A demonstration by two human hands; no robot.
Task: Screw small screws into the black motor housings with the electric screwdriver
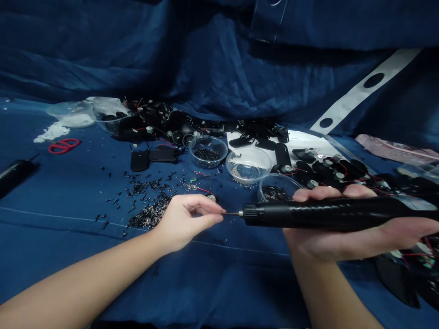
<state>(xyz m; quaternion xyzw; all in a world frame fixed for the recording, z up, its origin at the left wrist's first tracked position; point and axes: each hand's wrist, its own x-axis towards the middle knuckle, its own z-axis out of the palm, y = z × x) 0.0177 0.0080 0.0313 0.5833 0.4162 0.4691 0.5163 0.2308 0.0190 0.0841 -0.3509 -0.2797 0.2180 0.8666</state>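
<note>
Currently both hands are at one black electric screwdriver (308, 214), held level at near right, its slim bit (232, 214) pointing left. Right hand (318, 246) cradles the body from beneath; fingertips curl up over its far side, closed on it. Left hand (181, 219) comes in from near left, thumb and forefinger pinching the bit at its tip; whether a tiny screw sits between them, cannot tell.

Ground: blue cloth (75, 192). Just beyond the left hand, a heap of small screws (146, 215), black and silvery mixed, loose strays scattered around it. Farther off, three clear tubs in a slanting row: left tub (195, 157) holding dark bits, middle tub (255, 171) with a few pale pieces along one side, right tub (262, 188) nearest the screwdriver, dark bits inside.

Left of the tubs, two flat black casings (140, 160) side by side. Far centre, a jumble of black parts (154, 116). Right side, wired black parts (325, 171) with red leads, beside a white sheet (317, 139). Far left, red loops (64, 146); nearer, at the left edge, a dark tool (17, 176), partly cut off.
</note>
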